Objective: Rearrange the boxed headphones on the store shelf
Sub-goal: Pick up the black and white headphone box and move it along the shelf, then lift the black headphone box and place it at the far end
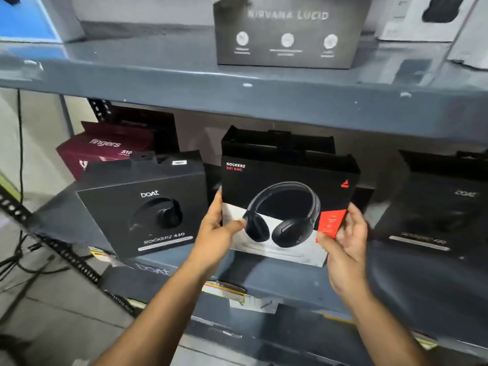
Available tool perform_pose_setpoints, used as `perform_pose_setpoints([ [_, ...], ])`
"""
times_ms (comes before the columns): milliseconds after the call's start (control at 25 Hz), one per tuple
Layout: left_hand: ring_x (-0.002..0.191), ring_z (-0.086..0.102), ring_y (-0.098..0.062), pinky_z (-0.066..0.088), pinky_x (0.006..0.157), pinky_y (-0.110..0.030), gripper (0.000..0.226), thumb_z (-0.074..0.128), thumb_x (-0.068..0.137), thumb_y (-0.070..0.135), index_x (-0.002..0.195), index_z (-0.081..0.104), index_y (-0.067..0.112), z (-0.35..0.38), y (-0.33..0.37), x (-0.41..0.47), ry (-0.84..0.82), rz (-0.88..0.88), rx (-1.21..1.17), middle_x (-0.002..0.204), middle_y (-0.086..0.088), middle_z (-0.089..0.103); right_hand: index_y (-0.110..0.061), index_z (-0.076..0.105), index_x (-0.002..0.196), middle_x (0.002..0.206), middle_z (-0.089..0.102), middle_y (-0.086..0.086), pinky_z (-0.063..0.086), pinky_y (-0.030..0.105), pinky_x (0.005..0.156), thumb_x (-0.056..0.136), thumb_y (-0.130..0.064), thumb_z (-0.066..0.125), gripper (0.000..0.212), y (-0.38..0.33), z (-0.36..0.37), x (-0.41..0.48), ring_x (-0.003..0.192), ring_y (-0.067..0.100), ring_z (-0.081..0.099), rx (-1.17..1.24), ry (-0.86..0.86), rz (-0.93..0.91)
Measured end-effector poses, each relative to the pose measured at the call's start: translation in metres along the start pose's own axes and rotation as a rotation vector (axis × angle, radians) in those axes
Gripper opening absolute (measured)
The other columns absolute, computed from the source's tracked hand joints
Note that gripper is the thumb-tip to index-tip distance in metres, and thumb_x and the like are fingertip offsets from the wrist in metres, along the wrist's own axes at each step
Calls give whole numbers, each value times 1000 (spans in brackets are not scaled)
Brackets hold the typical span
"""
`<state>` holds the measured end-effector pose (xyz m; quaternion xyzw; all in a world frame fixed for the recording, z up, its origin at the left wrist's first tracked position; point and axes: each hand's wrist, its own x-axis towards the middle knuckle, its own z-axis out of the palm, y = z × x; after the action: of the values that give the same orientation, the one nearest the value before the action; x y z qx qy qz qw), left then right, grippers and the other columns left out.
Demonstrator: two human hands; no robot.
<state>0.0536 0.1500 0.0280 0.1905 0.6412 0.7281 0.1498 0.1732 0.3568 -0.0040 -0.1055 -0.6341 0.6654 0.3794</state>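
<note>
Head view: both hands gripped a Rockerz 551 ANC box at the middle shelf's front.

Left hand clamped its left edge, thumb across the face; right hand pinched the lower right corner. Tilted, its base seemed just above the shelf. Left of it sat the Rockerz 430 box; a careless swing could knock that neighbour off the edge.

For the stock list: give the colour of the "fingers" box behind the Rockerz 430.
Maroon fingers box, with white lettering; head view.
</note>
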Motion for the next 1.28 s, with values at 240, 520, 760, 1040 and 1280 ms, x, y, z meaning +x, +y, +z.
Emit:
perform_pose_setpoints([
  [240, 111, 61, 15, 50, 87, -12, 102, 53, 69, -10, 141, 35, 59, -9, -34, 11, 31, -26, -19, 139, 32, 56, -37, 27, 124, 110, 48, -53, 40, 1, 84, 58, 11, 54, 85, 16, 24, 1, 93, -22, 52, -276, 7, -60],
  [520, 134, 55, -14, 45, 100, -10, 59, 62, 92, -8, 134, 56, 33, -34, -54, -41, 88, 37, 41, 136, 17, 65, 1, 19, 137, 138, 36, 9, 34, 15, 107, 65, -2, 63, 84, 2, 41, -11, 130, 2, 43, -388, 203, -191],
  [760, 100, 60, -21, 47, 93, -47, 29, 54, 96, 38, 113, 63, 17, -166, -51, -84, 510, 371, 372, 108, -1, 65, -5, 46, 129, 137, 37, 4, 32, 30, 114, 76, -16, 62, 56, -4, 118, -49, 135, 11, 39, -534, -101, -470],
  [1040, 139, 34, 10, 25, 116, -14, 75, 45, 95, 39, 152, 16, -1, -208, -29, -25, 367, 339, 383, 154, -2, 30, -3, 7, 156, 164, 14, 9, 6, 8, 117, 88, -4, 64, 89, 9, 218, -50, 152, 14, 13, -498, -434, -48],
  [1280, 122, 43, 25, 32, 109, -8, 50, 25, 104, 32, 147, 41, 12, -203, -8, -21, 369, 198, 319, 140, 6, 54, -22, 6, 157, 156, 18, -28, 15, 4, 112, 89, -14, 57, 85, 13, 222, -55, 142, -17, 18, -386, -402, 2],
])
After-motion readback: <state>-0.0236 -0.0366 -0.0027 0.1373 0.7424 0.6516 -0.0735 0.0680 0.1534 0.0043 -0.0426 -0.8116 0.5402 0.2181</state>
